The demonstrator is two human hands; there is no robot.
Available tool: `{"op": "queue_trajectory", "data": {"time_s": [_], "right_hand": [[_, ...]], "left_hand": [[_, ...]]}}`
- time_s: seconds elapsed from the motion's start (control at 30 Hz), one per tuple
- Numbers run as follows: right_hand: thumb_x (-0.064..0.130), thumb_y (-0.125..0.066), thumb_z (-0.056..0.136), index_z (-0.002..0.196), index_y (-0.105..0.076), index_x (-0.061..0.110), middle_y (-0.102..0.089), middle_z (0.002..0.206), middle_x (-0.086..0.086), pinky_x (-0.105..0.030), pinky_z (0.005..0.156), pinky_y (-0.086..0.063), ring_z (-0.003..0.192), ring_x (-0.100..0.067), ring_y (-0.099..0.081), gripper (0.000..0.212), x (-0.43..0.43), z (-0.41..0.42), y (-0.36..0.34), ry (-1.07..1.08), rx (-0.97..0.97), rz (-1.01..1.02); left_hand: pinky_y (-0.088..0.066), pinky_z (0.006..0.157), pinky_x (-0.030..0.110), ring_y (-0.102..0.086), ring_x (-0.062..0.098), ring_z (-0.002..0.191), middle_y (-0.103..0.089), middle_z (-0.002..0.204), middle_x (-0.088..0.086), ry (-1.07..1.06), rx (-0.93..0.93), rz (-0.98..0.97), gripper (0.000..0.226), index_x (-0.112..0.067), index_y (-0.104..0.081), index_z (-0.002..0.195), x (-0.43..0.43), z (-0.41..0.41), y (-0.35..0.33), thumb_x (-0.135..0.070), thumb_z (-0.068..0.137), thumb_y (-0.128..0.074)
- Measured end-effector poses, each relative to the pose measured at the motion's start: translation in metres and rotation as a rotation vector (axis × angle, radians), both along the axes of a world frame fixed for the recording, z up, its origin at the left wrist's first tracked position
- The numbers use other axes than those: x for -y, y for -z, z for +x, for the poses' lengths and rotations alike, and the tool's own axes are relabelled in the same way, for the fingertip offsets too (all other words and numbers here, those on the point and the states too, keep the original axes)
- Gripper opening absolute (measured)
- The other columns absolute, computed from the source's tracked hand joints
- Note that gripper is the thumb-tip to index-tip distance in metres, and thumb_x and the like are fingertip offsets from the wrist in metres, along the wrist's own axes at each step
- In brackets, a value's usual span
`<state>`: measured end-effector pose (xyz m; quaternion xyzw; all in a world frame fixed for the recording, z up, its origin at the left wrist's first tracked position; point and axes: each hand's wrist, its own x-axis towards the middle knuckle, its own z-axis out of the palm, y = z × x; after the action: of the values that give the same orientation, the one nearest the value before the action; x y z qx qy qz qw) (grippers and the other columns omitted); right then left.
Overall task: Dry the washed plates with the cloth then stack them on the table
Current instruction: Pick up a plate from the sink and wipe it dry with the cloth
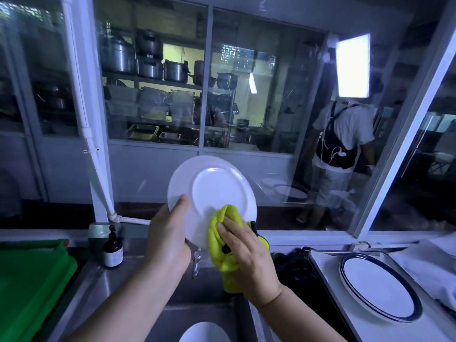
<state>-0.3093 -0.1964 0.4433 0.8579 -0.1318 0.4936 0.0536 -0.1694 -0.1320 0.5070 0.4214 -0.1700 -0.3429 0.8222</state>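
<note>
I hold a plain white plate (217, 188) tilted up over the sink, its underside facing me. My left hand (170, 233) grips its lower left rim, thumb on the face. My right hand (244, 253) presses a yellow-green cloth (222, 243) against the plate's lower right part, the fingers lying over the cloth and curled round it. A stack of blue-rimmed plates (377, 285) lies on a tray at the right. Another white plate (204, 333) shows at the bottom edge, down in the sink.
A steel sink (118, 287) with a tap (196, 261) lies below my hands. A dark bottle (113, 250) stands at its back left, next to a green board (32, 280). The tray (328, 272) sits right of the sink. A window reflects a person.
</note>
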Motion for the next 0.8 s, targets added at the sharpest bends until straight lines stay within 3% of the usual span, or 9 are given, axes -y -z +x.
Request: {"op": "queue_trajectory", "data": {"time_s": [0.03,0.13,0.17,0.23,0.3,0.4,0.53,0.67,0.8], "right_hand": [[-0.013,-0.077,0.064,0.125,-0.059,0.001,-0.052,0.133,-0.010,-0.045,0.098,-0.047,0.123,-0.029,-0.053,0.065,0.002,-0.002,0.001,0.001,0.040,0.095],[-0.001,-0.084,0.064,0.131,-0.051,0.007,-0.043,0.138,-0.003,-0.018,0.106,-0.036,0.127,-0.009,-0.042,0.075,0.006,-0.005,-0.010,0.024,0.184,0.362],[0.004,-0.083,0.067,0.135,-0.046,0.011,-0.040,0.140,0.000,-0.014,0.108,-0.031,0.130,-0.008,-0.038,0.078,0.009,-0.004,-0.018,0.021,0.194,0.424],[0.015,-0.079,0.075,0.140,-0.036,0.015,-0.032,0.146,0.002,-0.025,0.114,-0.026,0.139,-0.018,-0.031,0.078,0.014,0.000,-0.035,0.022,0.142,0.476],[0.035,-0.070,0.082,0.144,-0.029,0.011,-0.023,0.150,0.002,-0.037,0.119,-0.017,0.145,-0.027,-0.020,0.079,0.015,0.006,-0.050,0.065,0.028,0.389],[0.057,-0.055,0.082,0.142,-0.036,0.002,-0.027,0.150,-0.005,-0.037,0.120,-0.006,0.144,-0.029,-0.020,0.084,0.005,0.018,-0.060,0.030,-0.122,0.203],[0.037,-0.059,0.085,0.130,-0.055,-0.002,-0.051,0.138,-0.013,-0.040,0.117,-0.021,0.137,-0.028,-0.036,0.059,-0.003,0.021,-0.045,-0.073,-0.158,-0.002],[0.021,-0.068,0.085,0.121,-0.063,0.001,-0.060,0.128,-0.010,-0.043,0.110,-0.035,0.129,-0.031,-0.047,0.042,0.009,0.001,-0.026,-0.091,-0.259,-0.157],[0.005,-0.077,0.075,0.117,-0.065,-0.002,-0.057,0.128,-0.011,-0.055,0.099,-0.041,0.131,-0.035,-0.040,0.044,0.029,-0.020,-0.024,-0.014,-0.170,0.007]], "left_hand": [[-0.053,0.057,0.024,-0.069,0.010,0.067,-0.075,0.075,-0.006,-0.020,0.032,-0.017,0.012,-0.017,-0.067,0.089,-0.001,0.001,0.000,-0.021,0.095,-0.058],[-0.054,0.059,0.023,-0.069,0.008,0.071,-0.075,0.080,-0.008,-0.029,0.126,-0.047,0.013,-0.018,-0.068,0.087,-0.004,0.002,0.002,-0.024,0.094,-0.059],[-0.055,0.063,0.024,-0.069,0.008,0.072,-0.075,0.081,-0.007,-0.025,0.160,-0.053,0.014,-0.019,-0.070,0.085,-0.005,0.001,0.004,-0.025,0.094,-0.060],[-0.052,0.070,0.025,-0.066,0.005,0.073,-0.074,0.080,-0.009,-0.034,0.226,-0.053,0.019,-0.022,-0.072,0.078,-0.005,-0.002,0.006,-0.026,0.093,-0.061],[-0.050,0.064,0.019,-0.063,0.002,0.068,-0.071,0.074,-0.012,-0.060,0.272,-0.056,0.023,-0.026,-0.072,0.071,-0.004,-0.004,0.007,-0.028,0.092,-0.063],[-0.049,0.058,0.014,-0.059,0.002,0.063,-0.065,0.069,-0.012,-0.084,0.295,-0.061,0.025,-0.029,-0.070,0.067,0.000,-0.003,0.005,-0.027,0.091,-0.065],[-0.051,0.075,0.031,-0.066,0.010,0.075,-0.072,0.077,-0.004,-0.071,0.261,-0.053,0.023,-0.027,-0.074,0.070,0.002,0.005,0.001,-0.024,0.091,-0.064],[-0.053,0.070,0.031,-0.069,0.012,0.075,-0.075,0.081,-0.002,-0.058,0.279,-0.007,0.016,-0.027,-0.075,0.078,-0.003,0.016,0.002,-0.028,0.090,-0.065],[-0.046,0.069,0.031,-0.063,0.008,0.068,-0.071,0.077,-0.006,-0.040,0.321,0.020,0.015,-0.021,-0.072,0.077,-0.009,0.025,0.002,-0.029,0.089,-0.067]]}}
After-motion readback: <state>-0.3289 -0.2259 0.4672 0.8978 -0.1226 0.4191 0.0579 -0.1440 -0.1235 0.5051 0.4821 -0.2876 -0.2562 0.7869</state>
